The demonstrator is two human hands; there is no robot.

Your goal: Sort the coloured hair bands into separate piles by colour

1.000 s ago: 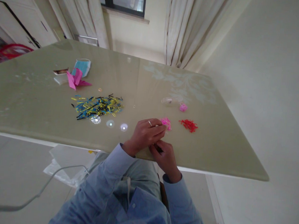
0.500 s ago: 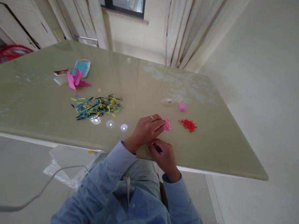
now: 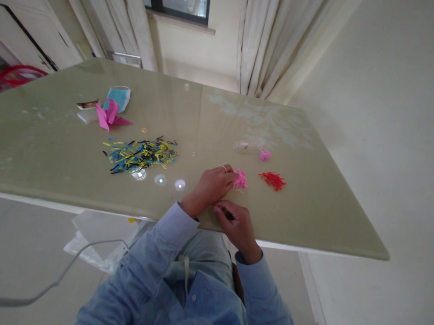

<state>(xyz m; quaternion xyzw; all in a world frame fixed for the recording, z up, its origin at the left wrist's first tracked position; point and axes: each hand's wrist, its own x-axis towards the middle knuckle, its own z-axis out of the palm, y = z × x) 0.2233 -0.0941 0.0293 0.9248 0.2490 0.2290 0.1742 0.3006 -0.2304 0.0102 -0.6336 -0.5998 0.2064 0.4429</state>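
More pink pile (image 3: 241,179) showing beside left hand (image 3: 213,186); right hand (image 3: 238,225) near; grips: cannot tell.

Room that looks like part of a home

A domestic room is suggested by the pale curtains (image 3: 261,42), hung on both sides of a dark-framed window (image 3: 179,1) at the far side. A cream panelled cabinet (image 3: 30,23) is seen at the far left, near a red chair (image 3: 22,74). A glossy surface (image 3: 204,127) is set beside a plain wall (image 3: 396,119).
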